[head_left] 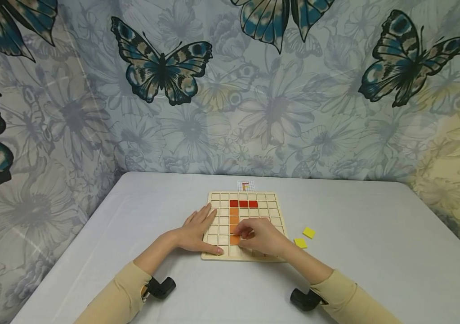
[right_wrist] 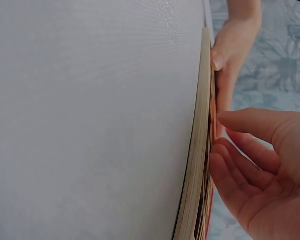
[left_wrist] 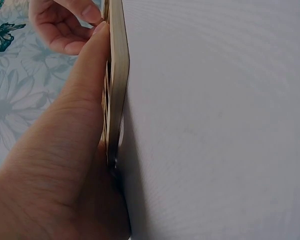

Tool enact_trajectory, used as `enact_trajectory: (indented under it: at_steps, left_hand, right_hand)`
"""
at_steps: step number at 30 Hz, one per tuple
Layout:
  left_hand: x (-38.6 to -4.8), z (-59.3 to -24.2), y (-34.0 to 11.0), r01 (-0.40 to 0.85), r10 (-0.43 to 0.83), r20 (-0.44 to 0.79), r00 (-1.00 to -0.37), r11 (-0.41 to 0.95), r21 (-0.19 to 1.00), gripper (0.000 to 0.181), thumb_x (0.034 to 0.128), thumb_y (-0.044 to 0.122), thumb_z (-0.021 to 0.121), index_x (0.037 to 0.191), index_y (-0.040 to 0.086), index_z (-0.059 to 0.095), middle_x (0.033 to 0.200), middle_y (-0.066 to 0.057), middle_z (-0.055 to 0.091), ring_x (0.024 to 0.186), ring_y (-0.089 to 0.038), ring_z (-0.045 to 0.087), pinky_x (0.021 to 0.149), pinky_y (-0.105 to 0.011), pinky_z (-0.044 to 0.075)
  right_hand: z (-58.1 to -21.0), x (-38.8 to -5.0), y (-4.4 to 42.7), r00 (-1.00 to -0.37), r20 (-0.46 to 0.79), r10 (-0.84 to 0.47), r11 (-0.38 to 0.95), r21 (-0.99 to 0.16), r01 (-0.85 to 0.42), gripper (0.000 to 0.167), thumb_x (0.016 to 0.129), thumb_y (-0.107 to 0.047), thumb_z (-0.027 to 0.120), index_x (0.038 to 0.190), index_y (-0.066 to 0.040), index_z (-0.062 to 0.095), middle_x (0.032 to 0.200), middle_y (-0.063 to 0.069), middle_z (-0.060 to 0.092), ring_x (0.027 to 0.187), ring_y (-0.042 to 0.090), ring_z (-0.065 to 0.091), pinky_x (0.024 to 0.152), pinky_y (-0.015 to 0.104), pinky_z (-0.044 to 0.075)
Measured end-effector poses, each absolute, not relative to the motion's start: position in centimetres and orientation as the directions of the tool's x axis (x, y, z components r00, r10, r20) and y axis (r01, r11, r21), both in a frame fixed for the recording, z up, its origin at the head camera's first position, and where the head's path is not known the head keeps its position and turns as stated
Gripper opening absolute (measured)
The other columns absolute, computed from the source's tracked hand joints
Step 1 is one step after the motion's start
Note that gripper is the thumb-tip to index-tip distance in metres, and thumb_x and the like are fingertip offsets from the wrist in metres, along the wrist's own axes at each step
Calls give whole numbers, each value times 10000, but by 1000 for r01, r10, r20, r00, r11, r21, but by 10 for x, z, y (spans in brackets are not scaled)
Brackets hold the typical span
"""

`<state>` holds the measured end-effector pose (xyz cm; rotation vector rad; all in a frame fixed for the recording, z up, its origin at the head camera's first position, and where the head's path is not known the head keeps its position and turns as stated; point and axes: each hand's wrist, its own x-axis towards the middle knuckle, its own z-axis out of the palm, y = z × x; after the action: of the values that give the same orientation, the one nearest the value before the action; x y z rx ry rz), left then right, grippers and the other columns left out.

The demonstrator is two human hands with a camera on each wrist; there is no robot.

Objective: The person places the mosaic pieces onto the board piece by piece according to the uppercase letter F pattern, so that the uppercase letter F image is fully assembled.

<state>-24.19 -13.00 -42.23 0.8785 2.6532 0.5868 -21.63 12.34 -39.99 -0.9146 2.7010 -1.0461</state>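
A wooden grid board (head_left: 219, 257) lies on the white table. Three red square tiles (head_left: 243, 204) sit in a row near its top, with a column of orange square tiles (head_left: 234, 219) running down from the left one. My left hand (head_left: 195, 229) rests spread over the board's left side, thumb on its lower edge. With thumb and fingertips my right hand (head_left: 264, 237) pinches the lowest orange tile (head_left: 234, 240) at its cell. In the right wrist view, that hand's thumb and bent fingers meet the board's face; its grip on the tile is partly hidden.
Two yellow square tiles, one nearer (head_left: 300, 243) and one farther (head_left: 308, 232), lie on the table right of the board. Behind the board is a small printed pattern card (head_left: 246, 186). A butterfly-print cloth (head_left: 274, 112) hangs beyond the table (head_left: 355, 225).
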Motion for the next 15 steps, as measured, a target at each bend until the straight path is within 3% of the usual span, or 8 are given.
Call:
enact_trajectory:
  at_steps: [15]
  left_hand:
    - [-241,-420,-128,490,601,-161,-783,755,435,1190,788,694,650,1565,33,38,1616,-171,-92,1483,-287,-80,1169,-491,-18]
  right_hand:
    - [-394,-213,143,-829,130,-543,567,-671,-477,112,875,-94,720,986,-103,714,962,-45,688,848,109,610,772,259,537]
